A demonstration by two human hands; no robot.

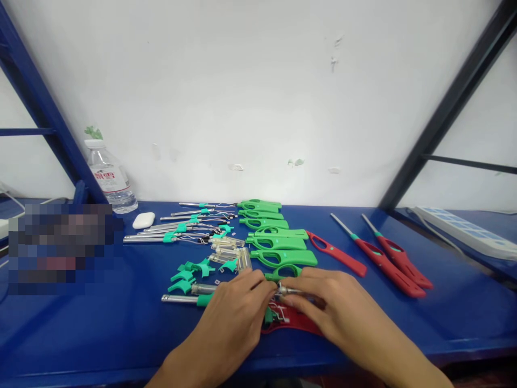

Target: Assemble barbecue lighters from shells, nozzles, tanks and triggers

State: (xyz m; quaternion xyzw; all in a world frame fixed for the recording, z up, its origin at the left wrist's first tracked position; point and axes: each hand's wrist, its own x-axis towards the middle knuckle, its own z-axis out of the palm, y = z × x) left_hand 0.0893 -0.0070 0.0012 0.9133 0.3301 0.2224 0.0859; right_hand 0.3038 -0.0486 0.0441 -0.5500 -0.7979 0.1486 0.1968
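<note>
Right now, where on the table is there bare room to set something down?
The blue table looks bare left of the left hand and front metal tube, and between the right hand and the two red lighters. It is crowded in the middle, with clips and green handles.

Both forearms extended inward and upward from the lower edge of the head view, bare to the wrists. The left hand [244, 302] was positioned palm down, with its fingers curled and its fingertips directed toward the right hand [329, 296]. The right hand was angled to the left, knuckles up, with thumb and fingers brought together in a pinch just beside the left fingertips.
</note>
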